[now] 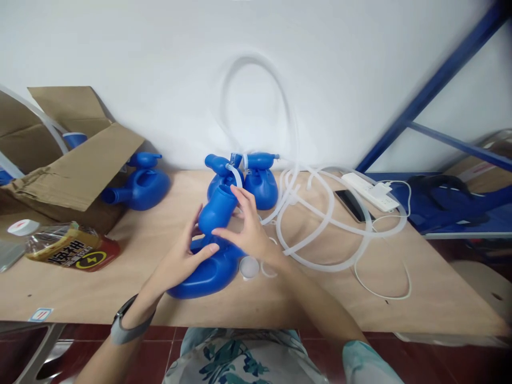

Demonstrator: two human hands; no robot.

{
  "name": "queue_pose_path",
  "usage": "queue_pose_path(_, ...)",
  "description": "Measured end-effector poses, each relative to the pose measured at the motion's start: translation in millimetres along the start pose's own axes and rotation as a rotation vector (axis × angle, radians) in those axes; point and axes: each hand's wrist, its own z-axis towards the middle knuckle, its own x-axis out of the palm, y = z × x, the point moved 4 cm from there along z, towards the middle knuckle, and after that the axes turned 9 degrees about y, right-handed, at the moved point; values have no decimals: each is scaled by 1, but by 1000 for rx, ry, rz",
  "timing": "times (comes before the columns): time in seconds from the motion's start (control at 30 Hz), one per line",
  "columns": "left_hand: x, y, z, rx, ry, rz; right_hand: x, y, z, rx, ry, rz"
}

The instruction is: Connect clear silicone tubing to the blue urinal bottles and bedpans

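Observation:
A blue plastic jug with a wide angled neck lies on the wooden table in front of me. My left hand grips the neck from the left, thumb laid across it. My right hand rests against the neck's right side with its fingers spread near the mouth. A white round cap lies on the table just right of the jug, partly behind my right wrist. Clear flexible tubing coils on the table to the right and loops up against the wall.
Two more blue jugs stand at the back centre and another lies by an open cardboard box at left. A bottle lies at the left edge. A phone, a power strip and a white cable sit at right.

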Motion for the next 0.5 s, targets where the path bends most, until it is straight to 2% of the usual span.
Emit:
queue_pose_path(0.1,5,-15,2,67,-211,20,-5,13,-8,-49,-53,64)
queue_pose_path(0.17,10,-19,4,92,-278,47,-19,15,-22,-73,-38,93)
queue_pose_path(0.23,17,-18,6,106,-248,73,-41,6,-41,8,-10,20)
queue_pose_path(0.33,22,-11,8,138,-223,220,-69,-27,-74,269,143,-285)
queue_pose_path(0.43,18,-4,9,180,-226,409,-76,-61,-103,399,341,-623)
queue_pose_path(0.5,9,5,13,181,-216,499,-72,-76,-112,447,394,-745)
